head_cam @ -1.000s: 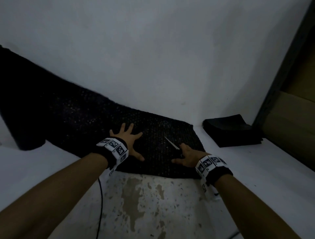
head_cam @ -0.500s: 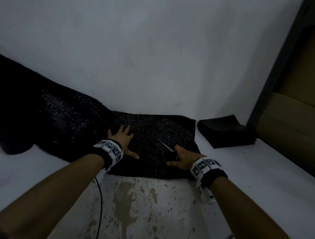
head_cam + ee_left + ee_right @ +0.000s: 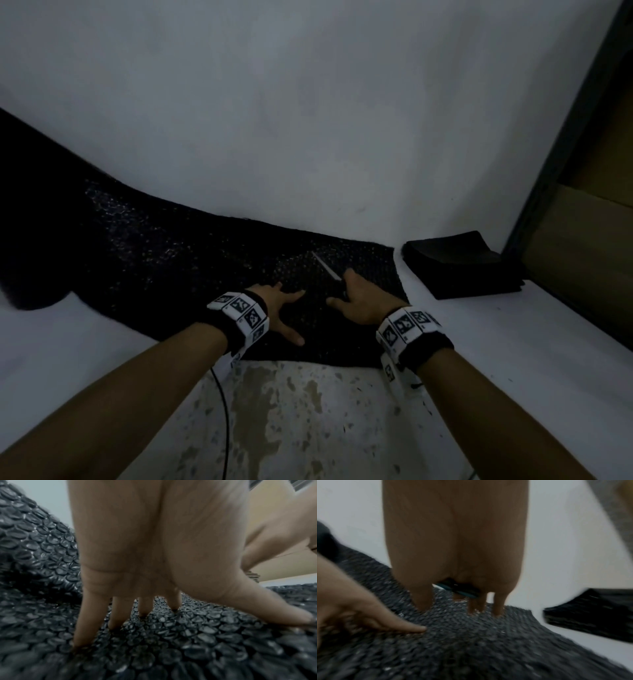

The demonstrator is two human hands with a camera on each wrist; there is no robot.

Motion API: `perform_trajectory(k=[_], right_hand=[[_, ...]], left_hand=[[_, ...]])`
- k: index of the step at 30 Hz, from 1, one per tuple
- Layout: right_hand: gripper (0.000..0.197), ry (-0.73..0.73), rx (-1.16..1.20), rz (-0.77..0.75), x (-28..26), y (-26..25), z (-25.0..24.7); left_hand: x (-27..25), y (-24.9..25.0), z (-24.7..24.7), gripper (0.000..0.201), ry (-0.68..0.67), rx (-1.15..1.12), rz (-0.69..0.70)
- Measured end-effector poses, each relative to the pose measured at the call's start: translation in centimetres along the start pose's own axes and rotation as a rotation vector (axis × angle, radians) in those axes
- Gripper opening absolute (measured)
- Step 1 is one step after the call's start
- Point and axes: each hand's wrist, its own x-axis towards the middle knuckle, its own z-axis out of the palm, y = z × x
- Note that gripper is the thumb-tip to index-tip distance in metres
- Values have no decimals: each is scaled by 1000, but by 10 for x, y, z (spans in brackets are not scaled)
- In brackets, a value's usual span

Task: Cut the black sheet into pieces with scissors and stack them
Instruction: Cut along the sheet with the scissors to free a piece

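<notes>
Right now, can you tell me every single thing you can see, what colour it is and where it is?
black sheet: one, black and bubbly, spread across the white surface, curling up at left
scissors: one, silvery blades, dark and teal handles, over the sheet's right part
stack of cut pieces: one, black, right of the sheet
white surface: one, under everything
cable: one, dark, by the left forearm
left hand: fingers spread flat on the sheet
right hand: holds the scissors

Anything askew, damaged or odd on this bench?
Only the worn patch of chipped, stained bench surface before the black sheet. The cut stack sits tidy; its top piece curls upward.
</notes>
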Motion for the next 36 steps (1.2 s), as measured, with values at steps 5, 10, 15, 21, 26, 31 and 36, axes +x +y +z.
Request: perform_trajectory(k=[5, 10, 15, 21, 26, 31, 36], right_hand=[[83, -110, -122, 82, 10, -12, 15], [75, -80, -60, 102, 14, -10, 8], [59, 22, 130, 114, 7, -9, 4], [39, 295, 247, 78, -13, -9, 1], [27, 136, 418, 127, -36, -15, -4], [25, 30, 464, 201, -56, -20, 1], [32, -27, 882, 324, -76, -22, 9]], left_hand=[[-7, 2, 2, 117, 22, -10, -5], [-22, 3, 2, 113, 88, -84, 88], [-31, 7, 9, 105, 4, -151, 168], [-30, 13, 7, 99, 13, -208, 145], [-35, 16, 4, 97, 6, -208, 138], [-42, 21, 1, 94, 17, -158, 147], [-47, 31, -2, 85, 89, -30, 122]])
